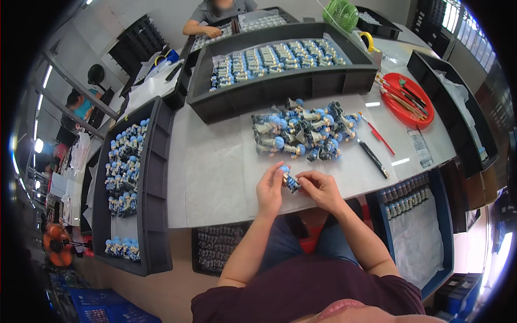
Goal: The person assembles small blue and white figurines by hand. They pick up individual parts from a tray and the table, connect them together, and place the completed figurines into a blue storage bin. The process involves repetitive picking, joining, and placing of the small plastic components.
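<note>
Between my two hands, above the near part of the white table, is a small figurine point(291, 182) with a light-blue head and a dark blue-and-white body. My left hand point(270, 188) is closed around its head end. At the lower end, the fingers of my right hand point(319, 188) pinch together against it; whether they hold anything else is too small to tell. Just beyond my hands lies a pile of similar figurines point(301, 129), heaped on their sides. A black-handled craft knife point(372, 158) and a red pen-like tool point(378, 134) lie right of the pile.
A large dark tray point(280, 81) of figurines in rows stands beyond the pile. Another tray point(153, 188) of figurines is at the left. At the right are a red bowl point(407, 102) of brushes, a black tray point(458, 113) and a low blue tray point(444, 231). A person point(218, 16) works opposite.
</note>
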The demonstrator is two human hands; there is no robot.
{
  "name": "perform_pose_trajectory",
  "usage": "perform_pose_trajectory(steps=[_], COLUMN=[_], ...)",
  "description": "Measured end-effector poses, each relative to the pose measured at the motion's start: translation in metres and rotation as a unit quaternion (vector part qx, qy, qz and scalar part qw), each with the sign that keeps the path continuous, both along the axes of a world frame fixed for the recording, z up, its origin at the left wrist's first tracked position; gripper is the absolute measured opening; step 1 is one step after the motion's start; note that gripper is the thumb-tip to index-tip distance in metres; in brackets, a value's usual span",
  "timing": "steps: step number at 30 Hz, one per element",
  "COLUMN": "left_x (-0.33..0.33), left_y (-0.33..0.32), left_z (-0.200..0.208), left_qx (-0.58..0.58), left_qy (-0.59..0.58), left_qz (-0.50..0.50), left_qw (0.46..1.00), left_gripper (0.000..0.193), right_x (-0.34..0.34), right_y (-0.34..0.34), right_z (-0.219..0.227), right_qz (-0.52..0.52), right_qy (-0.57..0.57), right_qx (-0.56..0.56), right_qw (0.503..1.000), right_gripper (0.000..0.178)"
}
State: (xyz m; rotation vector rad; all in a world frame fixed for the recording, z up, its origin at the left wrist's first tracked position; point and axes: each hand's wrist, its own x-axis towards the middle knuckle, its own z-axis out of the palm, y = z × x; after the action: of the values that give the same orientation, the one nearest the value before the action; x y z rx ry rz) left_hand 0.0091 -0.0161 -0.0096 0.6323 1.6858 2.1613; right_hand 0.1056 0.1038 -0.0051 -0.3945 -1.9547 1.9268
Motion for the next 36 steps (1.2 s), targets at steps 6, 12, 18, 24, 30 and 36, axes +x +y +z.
perform_pose_trajectory(steps=[6, 12, 18, 24, 30, 36], left_x=[0.0, -0.003, -0.002, -0.001, -0.002, -0.002], left_y=[-0.003, -0.005, -0.003, -0.004, -0.005, -0.004], left_z=[0.003, -0.003, 0.001, 0.001, -0.001, 0.0], left_qx=[-0.009, 0.036, 0.047, 0.042, 0.042, 0.035], left_qy=[-0.048, -0.071, -0.088, -0.09, -0.078, -0.072], left_qz=[-0.013, -0.047, -0.035, -0.034, -0.028, -0.034], left_qw=[0.999, 0.996, 0.994, 0.995, 0.996, 0.996], left_gripper=[0.031, 0.032, 0.028, 0.027, 0.027, 0.026], right_x=[0.008, 0.008, 0.006, 0.007, 0.006, 0.007], right_y=[0.001, 0.004, 0.005, 0.004, 0.003, 0.003], right_z=[0.008, 0.007, 0.007, 0.01, 0.009, 0.009], right_qz=[0.053, 0.074, 0.081, 0.071, 0.071, 0.071], right_qy=[0.004, -0.005, -0.005, -0.013, -0.015, -0.007], right_qx=[-0.024, -0.017, -0.015, 0.0, -0.005, -0.007], right_qw=[0.998, 0.997, 0.997, 0.997, 0.997, 0.997], right_gripper=[0.027, 0.027, 0.025, 0.026, 0.025, 0.024])
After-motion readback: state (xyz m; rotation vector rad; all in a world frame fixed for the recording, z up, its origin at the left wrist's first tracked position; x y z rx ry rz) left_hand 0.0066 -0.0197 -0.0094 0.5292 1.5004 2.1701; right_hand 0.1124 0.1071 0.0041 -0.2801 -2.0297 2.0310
